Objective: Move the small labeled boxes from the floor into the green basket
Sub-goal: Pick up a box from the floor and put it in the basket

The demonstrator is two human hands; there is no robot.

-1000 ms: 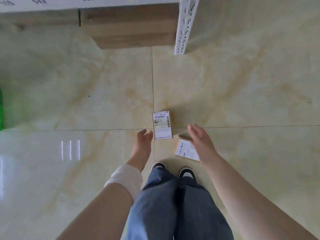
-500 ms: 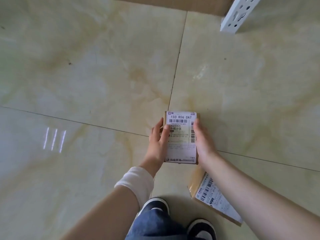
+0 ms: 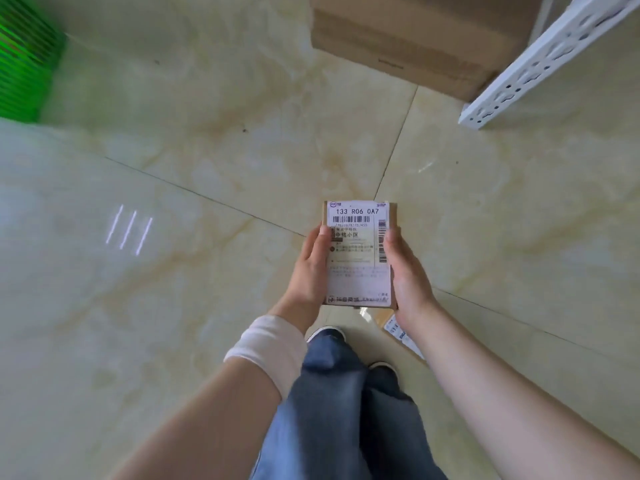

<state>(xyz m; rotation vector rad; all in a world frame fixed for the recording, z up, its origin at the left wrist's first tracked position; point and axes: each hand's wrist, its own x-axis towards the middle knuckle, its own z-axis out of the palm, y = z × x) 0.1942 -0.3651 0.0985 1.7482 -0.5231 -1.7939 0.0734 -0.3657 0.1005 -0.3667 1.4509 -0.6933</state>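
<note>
A small cardboard box (image 3: 358, 268) with a white shipping label reading "133 R06 0A7" is held above the floor, label up. My left hand (image 3: 310, 268) grips its left edge and my right hand (image 3: 407, 275) grips its right edge, thumbs on top. A second labeled box (image 3: 398, 332) lies on the floor beneath my right wrist, mostly hidden. The green basket (image 3: 24, 60) shows only as a slatted corner at the top left.
A large brown carton (image 3: 408, 39) sits on the tiled floor at the top, beside a white perforated shelf post (image 3: 540, 67) at the top right. My jeans and dark shoes (image 3: 327, 336) are below the hands.
Both hands reached the box on the floor, took hold of it and have lifted it. The view swung so the green basket came in at the top left.
</note>
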